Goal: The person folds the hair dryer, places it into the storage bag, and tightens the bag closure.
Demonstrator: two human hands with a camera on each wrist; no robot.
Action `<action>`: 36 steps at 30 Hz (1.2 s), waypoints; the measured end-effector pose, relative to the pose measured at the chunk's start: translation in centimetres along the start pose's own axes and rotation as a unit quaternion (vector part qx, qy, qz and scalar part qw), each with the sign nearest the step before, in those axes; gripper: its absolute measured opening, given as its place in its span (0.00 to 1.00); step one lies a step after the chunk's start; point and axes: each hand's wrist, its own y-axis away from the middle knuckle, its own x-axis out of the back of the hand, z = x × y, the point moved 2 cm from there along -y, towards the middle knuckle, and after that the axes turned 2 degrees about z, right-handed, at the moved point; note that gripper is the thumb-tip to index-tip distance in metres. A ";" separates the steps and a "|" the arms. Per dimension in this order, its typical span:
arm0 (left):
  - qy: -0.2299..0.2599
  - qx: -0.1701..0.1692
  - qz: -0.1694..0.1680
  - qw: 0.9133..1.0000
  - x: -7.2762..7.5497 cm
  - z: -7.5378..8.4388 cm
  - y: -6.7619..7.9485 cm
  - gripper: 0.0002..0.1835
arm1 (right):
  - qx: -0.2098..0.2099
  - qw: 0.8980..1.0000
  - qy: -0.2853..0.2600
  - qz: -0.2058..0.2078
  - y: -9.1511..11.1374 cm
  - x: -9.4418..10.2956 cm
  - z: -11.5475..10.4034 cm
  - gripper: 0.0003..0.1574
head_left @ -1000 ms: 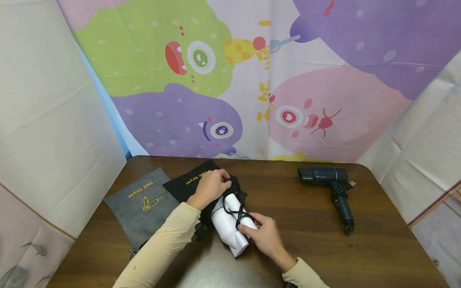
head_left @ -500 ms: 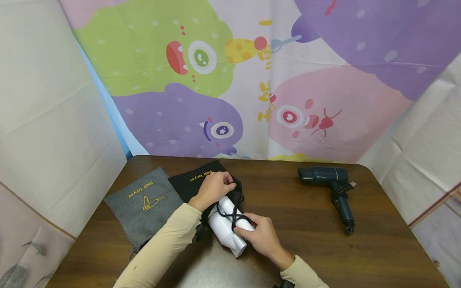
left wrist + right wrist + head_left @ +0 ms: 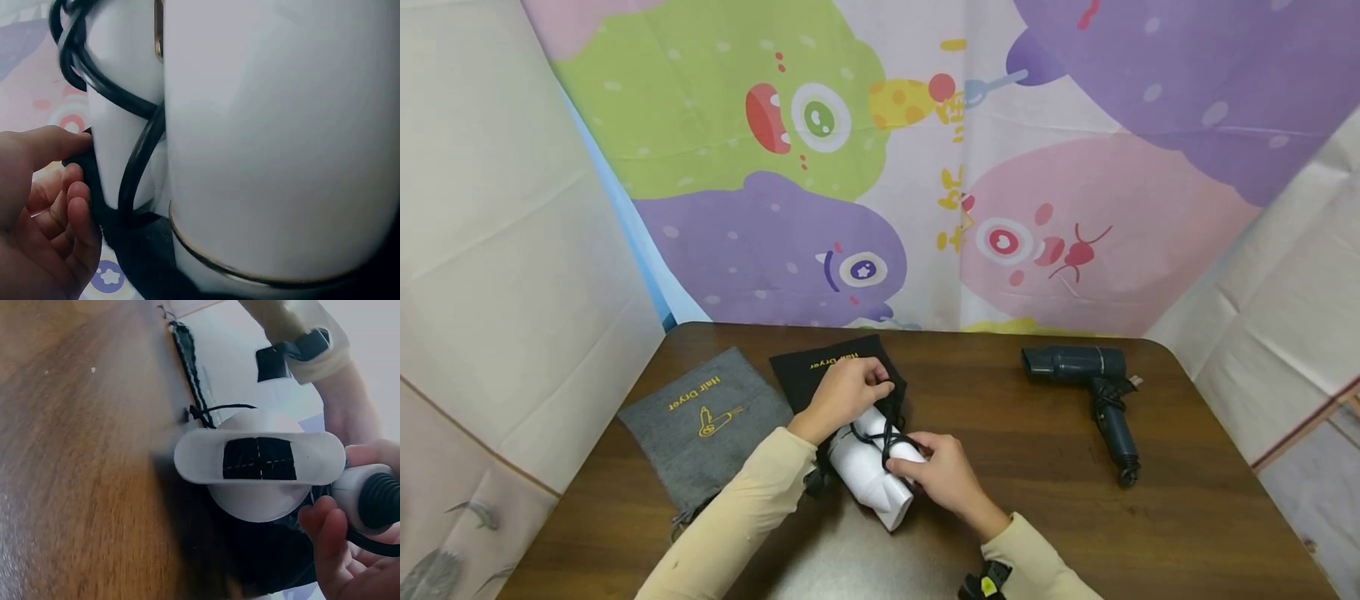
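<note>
A white hair dryer (image 3: 861,475), folded with its black cord (image 3: 119,94) wound round the handle, lies tilted with its rear end inside a black drawstring pouch (image 3: 793,379) lettered "Hair Dryer". My left hand (image 3: 850,390) pinches the pouch's mouth between thumb and fingers, beside the handle's folded end. At the handle's free end, where the cord comes out, my right hand (image 3: 951,475) grips with thumb and fingers. In the right wrist view the flat nozzle (image 3: 194,456) points at the camera, outside the pouch. Cloth hides the dryer's rear.
A grey pouch (image 3: 692,433) with yellow print lies flat at the left of the brown table (image 3: 1187,533), close to the black one. At the back right rests a dark hair dryer (image 3: 1075,364), its cord bundled round the handle. A cartoon curtain (image 3: 925,167) hangs behind.
The white hair dryer has shifted slightly up and left, deeper into the black pouch, with my right hand moving along. The pouch's far end has swung to the right.
</note>
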 end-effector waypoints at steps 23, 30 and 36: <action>-0.023 -0.021 0.023 0.999 -1.0 1.3 2.2 0.04 | -0.145 0.970 -0.181 0.067 -1.0 -0.6 0.8 0.16; 0.008 -0.026 0.010 1.000 -1.3 1.6 3.1 0.03 | -0.152 0.961 -0.213 0.090 -1.4 -1.5 1.1 0.14; 0.014 -0.010 0.032 0.999 -0.9 1.3 3.1 0.03 | -0.138 0.956 -0.253 0.057 -1.6 -1.2 1.0 0.22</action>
